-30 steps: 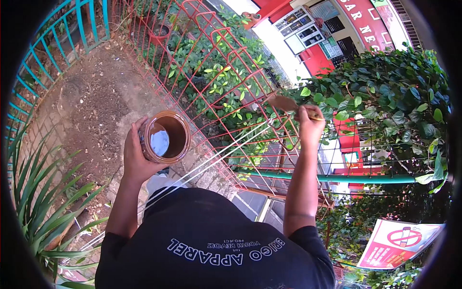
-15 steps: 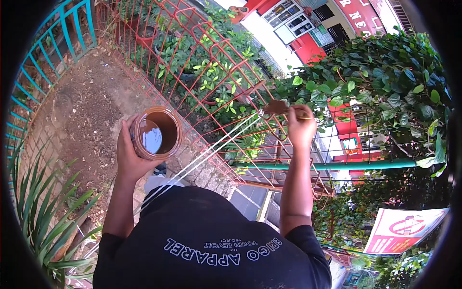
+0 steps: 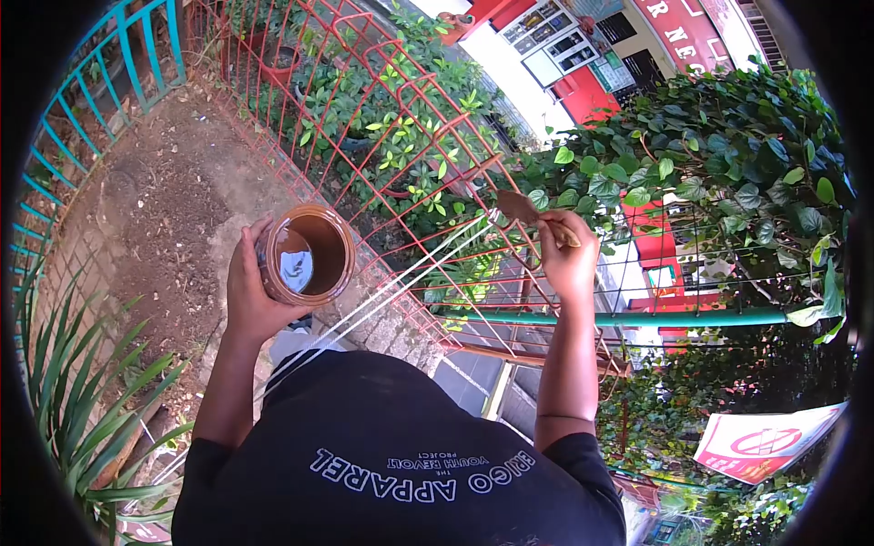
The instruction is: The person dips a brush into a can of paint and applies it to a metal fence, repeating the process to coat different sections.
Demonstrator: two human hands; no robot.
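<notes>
My left hand (image 3: pixel 252 298) is wrapped round the side of a reddish-brown paint tub (image 3: pixel 337 259), tilted so its mouth faces me. Shiny brown paint with a pale reflection lies at its bottom. In my right hand (image 3: pixel 574 264) is a paintbrush (image 3: pixel 516 207), gripped by the handle between thumb and fingers. Its brown-coated bristles point left and overlap the bars of the red wire fence (image 3: pixel 473 171) in this view. Two pale cords (image 3: pixel 428 262) stretch from the fence near the brush tip down toward my body.
Leafy plants (image 3: pixel 391 136) grow behind the fence, with a dense climbing hedge (image 3: pixel 728 155) at right. A green rail (image 3: pixel 683 318) crosses below the hedge. A no-smoking sign (image 3: pixel 765 443) hangs at lower right. Bare soil (image 3: pixel 173 218) and a teal fence (image 3: pixel 123 55) are at left.
The brush has swung in my right hand, its bristles now angled up and left and its handle lower. The tub has shifted slightly right and down with my left hand.
</notes>
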